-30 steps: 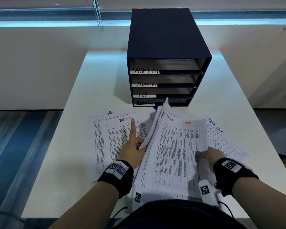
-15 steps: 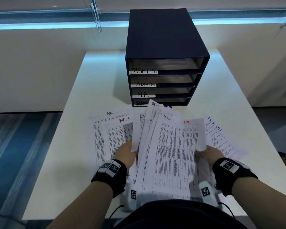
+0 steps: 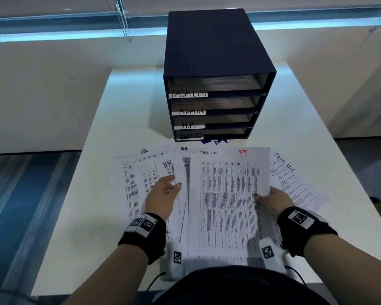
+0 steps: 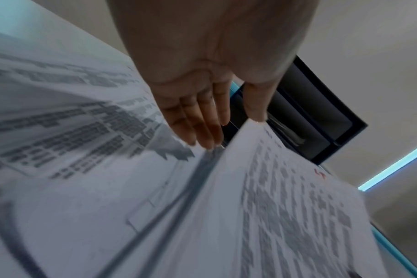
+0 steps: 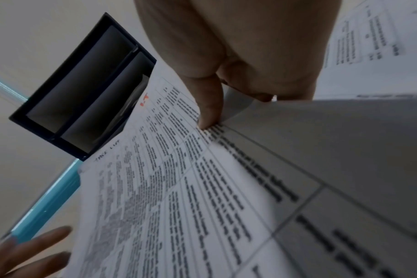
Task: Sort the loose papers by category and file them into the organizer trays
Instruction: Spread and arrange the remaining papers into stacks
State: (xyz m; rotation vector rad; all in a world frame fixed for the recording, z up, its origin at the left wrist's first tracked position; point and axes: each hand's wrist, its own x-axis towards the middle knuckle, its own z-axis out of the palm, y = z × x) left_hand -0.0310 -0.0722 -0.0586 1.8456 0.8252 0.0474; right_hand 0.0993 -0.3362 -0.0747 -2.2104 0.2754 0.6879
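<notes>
Papers (image 3: 227,201), a stack topped by a sheet marked "I.T", lie nearest, pinched at the right edge by the right hand (image 3: 273,200). Left hand (image 3: 163,195) rests spread on the stack's left side. Beyond stands the organizer (image 3: 216,71) on the table (image 3: 123,111).

You are in an office: a labelled organizer (image 3: 216,69) and printed papers (image 3: 227,194) sit on a white desk (image 3: 110,150) below window blinds (image 3: 53,7).
</notes>
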